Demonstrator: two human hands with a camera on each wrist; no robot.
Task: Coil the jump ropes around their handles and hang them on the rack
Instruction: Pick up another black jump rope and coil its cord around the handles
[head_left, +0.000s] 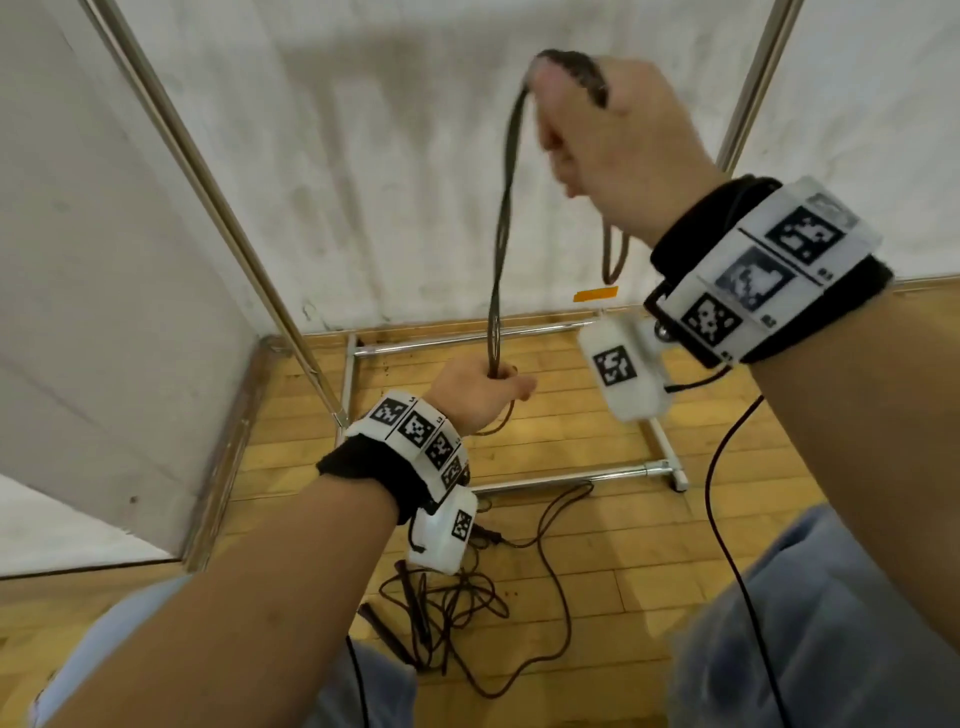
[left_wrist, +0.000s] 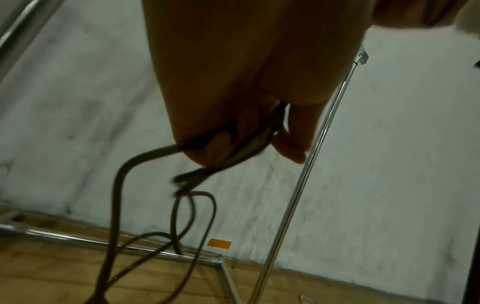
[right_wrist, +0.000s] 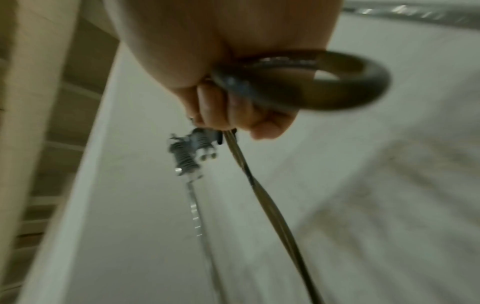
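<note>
Head view has both hands up in front of a metal rack (head_left: 519, 332), with a dark jump rope (head_left: 503, 228) stretched between them in several bundled strands. Right hand (head_left: 618, 150) is up high, fist closed around the top bend of the rope, and a short loop (head_left: 615, 254) dangles below the wrist. Left hand (head_left: 480, 389) is lower down, just above the rack's rear base bar, gripping the bottom of the same strands, so the bundle runs pretty much straight up and down between the two fists.

Left wrist view shows it closer: fingers (left_wrist: 296, 131) curled around the rope (left_wrist: 249, 148), thumb side pinching it, with loose loops hanging below toward the wood floor (left_wrist: 52, 277). One strand curves off left and drops down. Rack upright (left_wrist: 306, 164) runs just beside the hand, and there's an orange tape mark (left_wrist: 219, 243) low on the wall.

Right wrist view is blurry, but the fingers (right_wrist: 233, 111) are wrapped tight on the rope (right_wrist: 337, 86), which makes a fat loop sticking out past the fist, with strands trailing down below it. Can't tell whether the handles are inside that grip.

On the floor near the front of the rack there's another rope (head_left: 457, 597) in a tangled heap, its dark handles (head_left: 410, 603) lying in the pile and one long strand snaking out to the right. Nothing hangs on the parts of the rack in view.
</note>
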